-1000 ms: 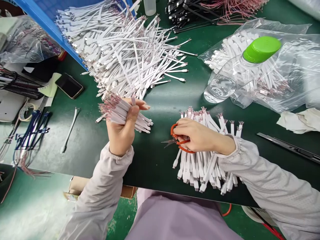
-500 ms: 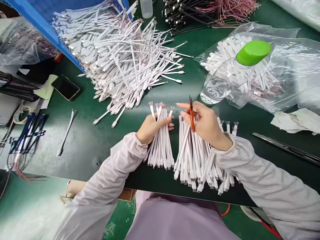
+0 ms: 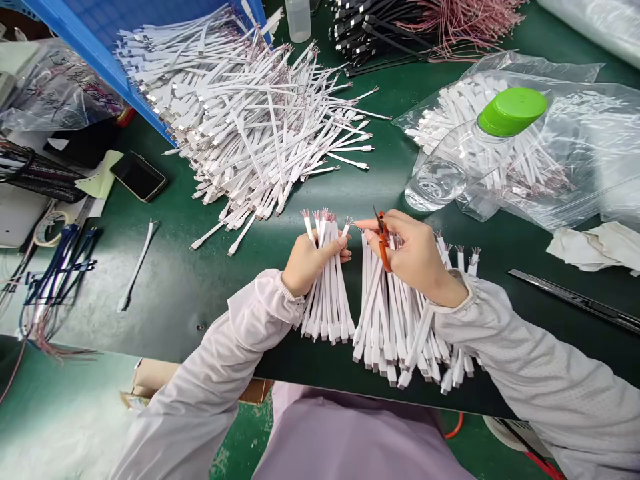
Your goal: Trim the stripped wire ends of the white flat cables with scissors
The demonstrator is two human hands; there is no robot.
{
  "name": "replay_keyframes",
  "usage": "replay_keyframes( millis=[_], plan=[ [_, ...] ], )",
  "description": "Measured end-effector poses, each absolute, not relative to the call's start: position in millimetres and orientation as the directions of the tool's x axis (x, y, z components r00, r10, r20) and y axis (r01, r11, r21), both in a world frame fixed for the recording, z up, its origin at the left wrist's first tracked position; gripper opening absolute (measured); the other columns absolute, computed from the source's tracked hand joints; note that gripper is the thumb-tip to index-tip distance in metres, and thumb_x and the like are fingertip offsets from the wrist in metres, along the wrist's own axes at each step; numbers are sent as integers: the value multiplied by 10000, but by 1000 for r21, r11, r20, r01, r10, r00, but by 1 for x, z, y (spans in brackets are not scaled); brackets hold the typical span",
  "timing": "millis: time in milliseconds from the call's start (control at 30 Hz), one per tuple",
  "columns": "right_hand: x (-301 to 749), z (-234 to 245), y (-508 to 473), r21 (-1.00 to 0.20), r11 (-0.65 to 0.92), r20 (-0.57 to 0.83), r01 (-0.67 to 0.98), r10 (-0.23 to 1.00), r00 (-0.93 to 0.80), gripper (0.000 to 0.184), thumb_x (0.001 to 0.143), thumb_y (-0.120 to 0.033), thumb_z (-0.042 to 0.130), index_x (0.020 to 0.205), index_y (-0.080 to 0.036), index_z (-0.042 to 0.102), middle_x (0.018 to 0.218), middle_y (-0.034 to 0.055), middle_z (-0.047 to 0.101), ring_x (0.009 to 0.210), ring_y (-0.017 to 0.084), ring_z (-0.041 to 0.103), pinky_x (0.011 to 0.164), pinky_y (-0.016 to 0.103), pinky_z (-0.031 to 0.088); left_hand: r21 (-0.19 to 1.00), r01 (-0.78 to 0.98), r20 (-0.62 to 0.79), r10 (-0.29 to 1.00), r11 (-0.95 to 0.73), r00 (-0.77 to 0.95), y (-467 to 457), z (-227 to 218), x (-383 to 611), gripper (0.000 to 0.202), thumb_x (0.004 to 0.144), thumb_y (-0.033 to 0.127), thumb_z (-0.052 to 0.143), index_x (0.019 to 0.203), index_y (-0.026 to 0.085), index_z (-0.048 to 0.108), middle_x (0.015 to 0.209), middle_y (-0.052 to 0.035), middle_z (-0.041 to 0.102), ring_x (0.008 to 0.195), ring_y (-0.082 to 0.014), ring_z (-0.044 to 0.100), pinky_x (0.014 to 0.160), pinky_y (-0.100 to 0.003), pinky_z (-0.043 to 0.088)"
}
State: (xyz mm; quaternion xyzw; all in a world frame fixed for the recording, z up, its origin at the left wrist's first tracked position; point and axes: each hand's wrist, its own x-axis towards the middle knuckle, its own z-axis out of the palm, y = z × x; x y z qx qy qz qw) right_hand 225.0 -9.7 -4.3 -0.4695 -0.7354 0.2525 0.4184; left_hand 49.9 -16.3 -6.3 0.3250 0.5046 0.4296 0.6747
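Observation:
My left hand is closed around a bundle of short white flat cables, which lies upright on the green mat with its stripped pink wire ends pointing away from me. My right hand holds small orange-handled scissors, blades pointing away, and rests on a larger spread pile of the same white cables just right of the bundle. The two hands are almost touching.
A big heap of white cables spills from a blue bin behind. A clear bottle with green cap lies on plastic bags of cables. A phone, one loose cable, black cables and a metal ruler surround.
My left hand brought its cable bundle down from mid-air and set it on the mat beside the pile. My right hand turned the scissors upright and shifted up over the pile.

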Motion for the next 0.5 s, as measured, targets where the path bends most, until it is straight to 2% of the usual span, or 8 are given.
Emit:
replay_keyframes(
  millis=[167, 267, 400, 500],
  plan=[
    [226, -6, -10, -794, 399, 367, 458, 916, -162, 217, 831, -173, 566, 990, -192, 713, 702, 3, 523, 637, 143, 519, 595, 273, 416, 924, -179, -320, 939, 339, 126, -18, -10, 49, 275, 679, 298, 780, 866, 130, 667, 690, -26, 691, 672, -166, 676, 722, -315, 555],
    [225, -6, -9, -783, 414, 391, 464, 908, -150, 240, 837, -173, 553, 1022, -200, 702, 714, 4, 525, 641, 145, 513, 606, 279, 418, 953, -86, -279, 954, 289, 110, -18, -13, 48, 274, 723, 333, 738, 905, 137, 680, 756, -56, 721, 739, -196, 685, 736, -321, 540],
    [223, -3, -8, -745, 460, 409, 483, 887, -215, 166, 815, -157, 549, 889, -193, 693, 723, 11, 524, 666, 156, 512, 641, 291, 422, 973, 55, -231, 969, 226, 93, -17, -15, 48, 248, 761, 356, 690, 895, 149, 719, 844, -64, 729, 805, -204, 675, 740, -300, 514],
    [222, -2, -7, -738, 460, 401, 494, 887, -228, 118, 781, -131, 549, 774, -182, 655, 711, 14, 501, 649, 157, 491, 625, 294, 408, 972, 97, -223, 969, 214, 101, -18, -13, 49, 221, 745, 342, 702, 864, 156, 715, 800, -44, 717, 750, -187, 659, 696, -280, 499]
  ],
)
